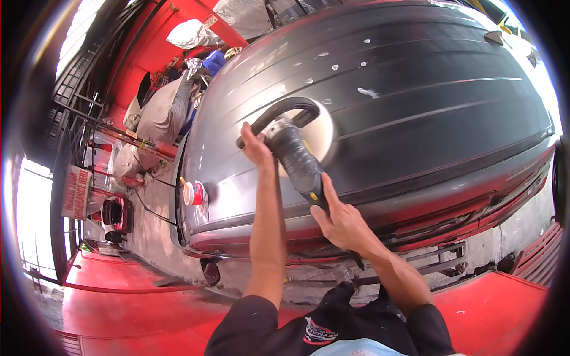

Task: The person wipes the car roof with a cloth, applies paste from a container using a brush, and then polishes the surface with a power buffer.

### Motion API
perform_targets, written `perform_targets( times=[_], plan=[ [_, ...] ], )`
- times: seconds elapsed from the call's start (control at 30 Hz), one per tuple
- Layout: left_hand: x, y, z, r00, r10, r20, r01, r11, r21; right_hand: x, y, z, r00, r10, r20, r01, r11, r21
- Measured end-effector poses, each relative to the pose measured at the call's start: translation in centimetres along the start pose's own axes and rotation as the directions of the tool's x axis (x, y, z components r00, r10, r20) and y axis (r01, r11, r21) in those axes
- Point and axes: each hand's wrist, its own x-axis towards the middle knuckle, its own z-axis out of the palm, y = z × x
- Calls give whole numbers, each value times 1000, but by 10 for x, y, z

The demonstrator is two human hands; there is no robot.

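A black power polisher lies against the dark grey roof of a vehicle, its round white pad flat on the surface. My left hand is closed round the left part of the polisher's curved front handle. Toward the rear of the tool, my right hand wraps round the body's end. Small white blobs dot the roof beyond the pad. A white and red tub with an orange-handled item in it stands at the roof's left edge.
A side mirror sticks out at the vehicle's near side. Covered items and a blue bundle are piled at the left, near a red sign board. Metal racks and red panels are on the near side.
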Motion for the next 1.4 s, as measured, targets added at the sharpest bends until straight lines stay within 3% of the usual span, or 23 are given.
perform_targets(
  times=[0.1, 0.33, 0.37, 0.43, 0.47, 0.57, 0.63, 0.67, 0.8, 0.9, 0.97, 1.03, 1.23, 1.3, 1.37, 1.4],
  plan=[
    [18, 13, -30, 992, -24, -123, 18, 999, -52, 18, -4, 25, 996, -8, 83, 6, 1000, 16],
    [52, 30, -95, 984, -41, -171, 40, 999, -4, 48, -18, 63, 980, -29, 199, 22, 999, 41],
    [59, 24, -105, 981, 109, -161, -95, 991, 93, 52, -18, 67, 980, -25, 195, 17, 999, 42],
    [73, 17, -121, 970, 164, -179, -151, 985, 86, 58, -19, 70, 963, -22, 269, 11, 999, 42],
    [73, 20, -128, 976, -4, -218, 22, 997, 79, 59, -22, 68, 965, -17, 261, 5, 999, 46],
    [85, 9, -151, 970, 197, -145, -159, 959, 235, 63, -22, 66, 947, 19, 320, -38, 998, 54],
    [67, 29, -130, 980, 47, -192, -21, 991, 132, 64, -13, 78, 971, -120, 207, 109, 992, 62],
    [64, 34, -122, 977, 3, -214, 19, 995, 99, 60, -16, 69, 946, 0, 323, -33, 995, 95],
    [54, 33, -90, 987, -18, -159, 38, 992, 123, 36, -27, 44, 940, 71, 334, -121, 984, 133],
    [45, 13, -65, 998, 4, -58, 6, 988, 157, 15, -5, 34, 970, 59, 235, -100, 981, 165],
    [16, 11, -28, 999, 0, -36, 3, 996, 87, 1, 15, 29, 999, -47, 0, 47, 989, 139],
    [-11, 3, 12, 988, 36, 153, -49, 995, 83, -20, 12, -7, 1000, 14, -18, -11, 986, 166],
    [-68, 2, 126, 964, -158, 213, 158, 987, 16, -39, 24, -69, 988, 82, -132, -60, 986, 156],
    [-101, 15, 164, 929, -236, 285, 234, 971, 41, -44, 31, -87, 968, 86, -236, -57, 990, 127],
    [-112, -6, 191, 906, -56, 419, 59, 998, 5, -53, 28, -114, 962, 143, -232, -108, 982, 158],
    [-121, -11, 208, 893, -41, 448, 54, 998, -17, -58, 27, -127, 950, 180, -257, -140, 976, 168]
  ],
)
